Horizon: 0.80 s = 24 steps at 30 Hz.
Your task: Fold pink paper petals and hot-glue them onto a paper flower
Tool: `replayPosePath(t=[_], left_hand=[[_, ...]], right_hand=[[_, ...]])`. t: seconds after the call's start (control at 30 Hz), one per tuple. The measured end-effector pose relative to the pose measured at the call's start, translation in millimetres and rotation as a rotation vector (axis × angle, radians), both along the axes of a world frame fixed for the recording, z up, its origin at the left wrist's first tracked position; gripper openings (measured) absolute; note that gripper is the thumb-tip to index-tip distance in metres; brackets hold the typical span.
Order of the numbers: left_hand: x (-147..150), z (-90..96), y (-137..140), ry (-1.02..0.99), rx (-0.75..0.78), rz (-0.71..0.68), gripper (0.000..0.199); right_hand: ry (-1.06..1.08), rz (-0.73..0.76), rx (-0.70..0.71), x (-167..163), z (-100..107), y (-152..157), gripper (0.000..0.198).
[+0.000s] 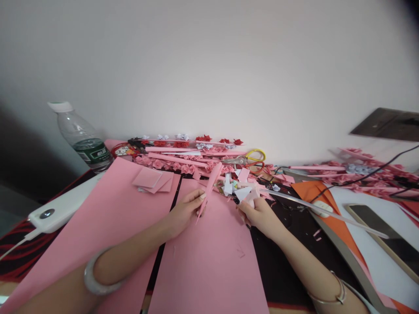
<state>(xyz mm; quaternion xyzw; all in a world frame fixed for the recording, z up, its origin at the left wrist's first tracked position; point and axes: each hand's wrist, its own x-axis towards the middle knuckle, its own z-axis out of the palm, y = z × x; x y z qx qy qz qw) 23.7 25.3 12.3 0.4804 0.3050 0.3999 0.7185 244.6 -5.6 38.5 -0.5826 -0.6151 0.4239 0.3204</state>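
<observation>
My left hand (191, 207) is closed around a folded pink paper piece (210, 185), which stands up at a tilt over the pink sheet (212, 257). My right hand (260, 216) is closed on a pale glue gun (254, 194), partly hidden by the fingers and paper scraps. From its back a long translucent glue stick (327, 212) runs out to the right. White and pink paper scraps (242, 192) lie just beyond the right fingers. The two hands are a short way apart, and the folded paper does not touch the right hand.
Pink paper flower stems (183, 165) and scissors (252, 160) lie along the wall. At left are a water bottle (87, 141), a white power bank (62, 207), a pink sheet (98, 226) and small paper squares (153, 179). A phone (382, 233) and black cable (360, 172) are at right.
</observation>
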Motion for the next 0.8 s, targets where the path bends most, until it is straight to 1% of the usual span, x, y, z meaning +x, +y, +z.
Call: replayPosePath(t=[0.2, 0.53, 0.7, 0.8], left_hand=[[0.0, 5.0, -0.8, 0.02, 0.002, -0.002, 0.022], [-1.0, 5.4, -0.9, 0.035, -0.002, 0.004, 0.022], [-0.3, 6.8, -0.7, 0.033, 0.004, 0.004, 0.026], [-0.1, 4.9, -0.1, 0.02, -0.008, 0.008, 0.023]], right_hand=[[-0.07, 0.045, -0.043, -1.6, 3.4, -1.8, 0.036], [-0.071, 0.108, -0.067, -1.0, 3.4, -1.3, 0.037], [-0.072, 0.142, -0.071, 1.2, 0.1, -1.8, 0.037], [-0.075, 0.151, -0.081, 1.4, 0.3, -2.5, 0.036]])
